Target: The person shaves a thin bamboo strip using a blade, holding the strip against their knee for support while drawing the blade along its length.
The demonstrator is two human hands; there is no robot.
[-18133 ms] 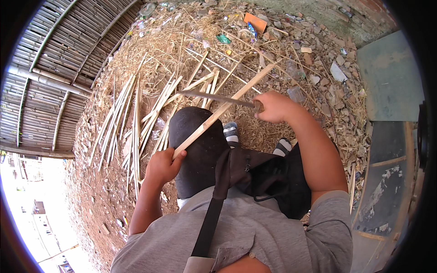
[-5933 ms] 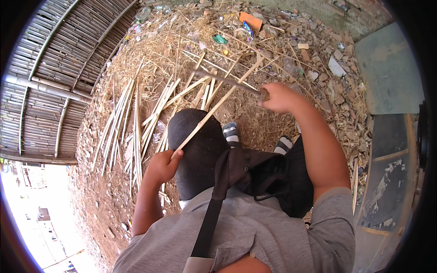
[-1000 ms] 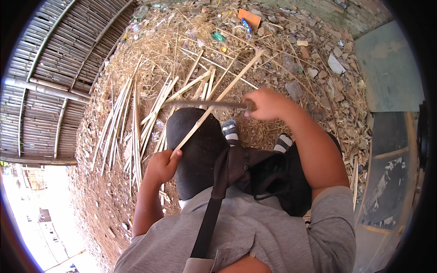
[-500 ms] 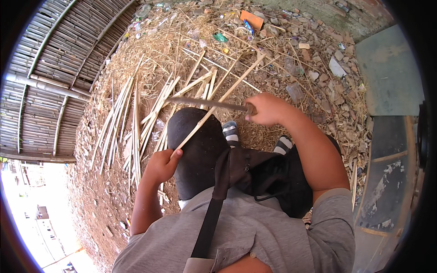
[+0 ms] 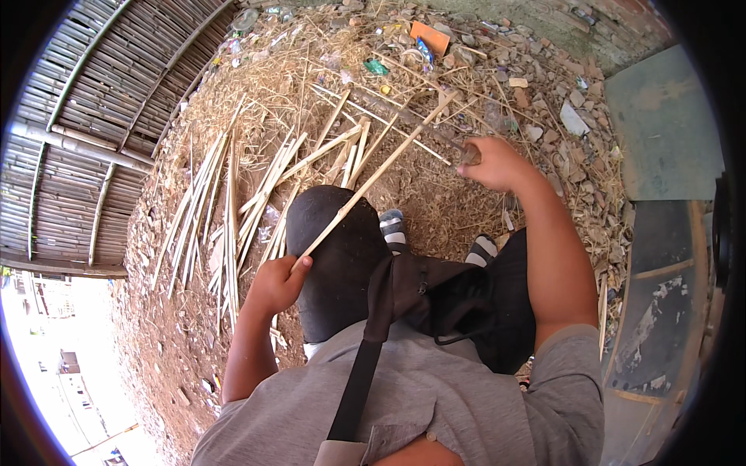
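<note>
My left hand (image 5: pixel 277 283) is closed around the near end of a long pale bamboo strip (image 5: pixel 381 175), its thumb lying along it. The strip slants up and away to the right, over the black covering (image 5: pixel 330 221) on my left knee. My right hand (image 5: pixel 497 165) grips the handle of a long-bladed knife (image 5: pixel 444 137). Its blade, blurred by motion, points far left and crosses the strip close to the far end; I cannot tell whether they touch. Left of my knee, several split bamboo strips (image 5: pixel 268 180) lie on the ground.
Straw and wood shavings (image 5: pixel 256 70) cover the ground ahead. Rubble, an orange piece (image 5: pixel 430 37) and plastic litter are scattered at the far right. A bamboo-slat wall (image 5: pixel 85 155) stands on the left, grey-green panels (image 5: pixel 660 124) on the right. My sandalled feet (image 5: pixel 394 225) are below.
My right hand has moved away and to the right with the knife, whose blade has shifted from above my knee to the strip's far part. My left hand and the strip have hardly moved.
</note>
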